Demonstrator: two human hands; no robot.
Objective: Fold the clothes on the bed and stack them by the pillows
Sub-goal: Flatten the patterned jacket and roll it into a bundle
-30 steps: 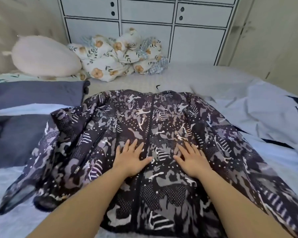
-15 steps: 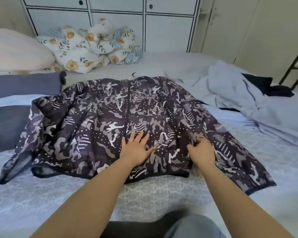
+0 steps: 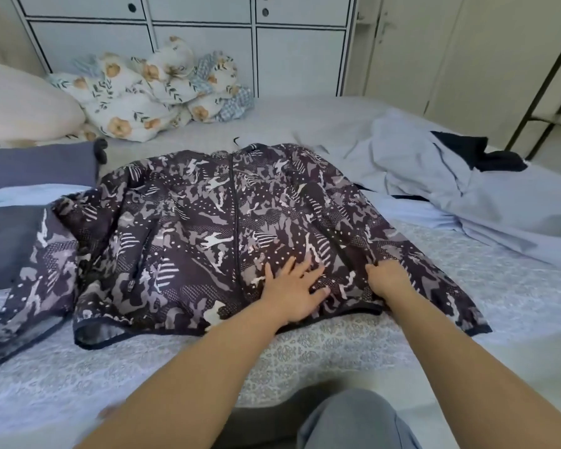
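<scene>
A dark patterned zip jacket (image 3: 208, 228) lies spread front-up on the bed (image 3: 337, 348), both sleeves out to the sides. My left hand (image 3: 293, 288) presses flat on its lower front, fingers spread. My right hand (image 3: 391, 280) has its fingers curled into the fabric where the right sleeve meets the body, gripping it. A pale pink pillow (image 3: 23, 105) and a floral pillow (image 3: 136, 102) lie at the far left. Dark blue folded cloth (image 3: 36, 166) sits beside them.
A light blue garment with a dark part (image 3: 467, 189) lies crumpled on the right of the bed. White cabinets (image 3: 201, 43) stand behind the bed. A dark metal frame (image 3: 548, 76) stands at the far right. My grey-clad knee (image 3: 353, 419) is at the bottom.
The view pulled back and turned right. My left hand stayed flat on the jacket, shifting right. My right hand went from flat to curled, gripping the fabric at the right sleeve.
</scene>
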